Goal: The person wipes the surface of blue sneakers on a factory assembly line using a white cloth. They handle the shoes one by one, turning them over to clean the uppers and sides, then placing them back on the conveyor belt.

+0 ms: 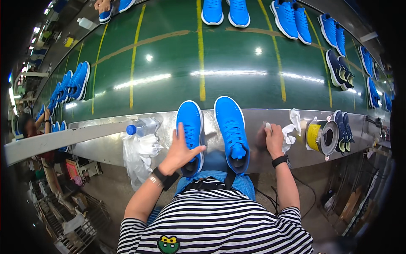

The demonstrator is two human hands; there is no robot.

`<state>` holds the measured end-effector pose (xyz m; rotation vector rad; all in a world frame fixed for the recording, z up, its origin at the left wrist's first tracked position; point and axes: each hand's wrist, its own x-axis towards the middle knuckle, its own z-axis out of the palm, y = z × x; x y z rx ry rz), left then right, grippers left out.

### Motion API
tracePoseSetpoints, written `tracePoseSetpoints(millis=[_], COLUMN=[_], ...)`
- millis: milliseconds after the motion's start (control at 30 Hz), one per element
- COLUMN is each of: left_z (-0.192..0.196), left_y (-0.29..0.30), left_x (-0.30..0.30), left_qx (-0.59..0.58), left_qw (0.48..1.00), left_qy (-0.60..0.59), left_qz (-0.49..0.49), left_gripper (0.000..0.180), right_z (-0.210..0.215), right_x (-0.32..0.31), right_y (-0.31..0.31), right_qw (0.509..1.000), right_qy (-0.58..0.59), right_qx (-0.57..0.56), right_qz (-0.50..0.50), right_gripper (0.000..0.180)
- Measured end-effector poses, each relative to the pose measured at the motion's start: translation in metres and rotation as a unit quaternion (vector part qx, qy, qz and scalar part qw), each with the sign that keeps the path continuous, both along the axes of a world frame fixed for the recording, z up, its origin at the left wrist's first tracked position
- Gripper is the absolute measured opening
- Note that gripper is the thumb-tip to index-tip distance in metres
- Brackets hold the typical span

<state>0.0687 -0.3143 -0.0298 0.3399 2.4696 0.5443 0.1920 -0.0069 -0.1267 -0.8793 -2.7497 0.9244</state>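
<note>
Two bright blue sneakers with white soles stand side by side on the metal ledge in front of me, toes pointing away. My left hand (182, 151) is open over the left sneaker (190, 122), thumb and fingers spread across its laces and side. Whether it presses on the shoe I cannot tell. The right sneaker (231, 127) has no hand on it. To the right of it, my right hand (274, 137) is closed in a pinch above the ledge, with a small white scrap (267, 125) at its fingertips. Crumpled white tissue (292, 130) lies just beyond that hand.
A green conveyor belt (169, 55) with yellow lines carries more blue sneakers (287, 19) and a dark pair (338, 70). On the ledge are a clear bottle (144, 127), a plastic bag (134, 161) and a metal tin (323, 136). Other people's hands (102, 6) show at far left.
</note>
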Motion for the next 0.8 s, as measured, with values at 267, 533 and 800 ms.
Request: tracePoseSetpoints(millis=[267, 533, 800], left_z=[0.006, 0.003, 0.003], left_y=[-0.045, -0.054, -0.053], left_x=[-0.023, -0.011, -0.011], left_qx=[0.382, 0.364, 0.306], left_qw=[0.853, 0.844, 0.892], left_qy=[-0.286, -0.335, -0.292], left_qz=[0.213, 0.209, 0.157], left_gripper=[0.086, 0.083, 0.088], right_z=[0.114, 0.118, 0.094], right_x=[-0.054, -0.106, -0.133], right_y=[-0.082, -0.156, -0.174], right_qw=[0.911, 0.907, 0.888], right_qy=[0.043, -0.115, -0.142], right_qx=[-0.408, -0.259, -0.152], right_qz=[0.035, 0.311, 0.411], right_gripper=[0.017, 0.023, 0.024])
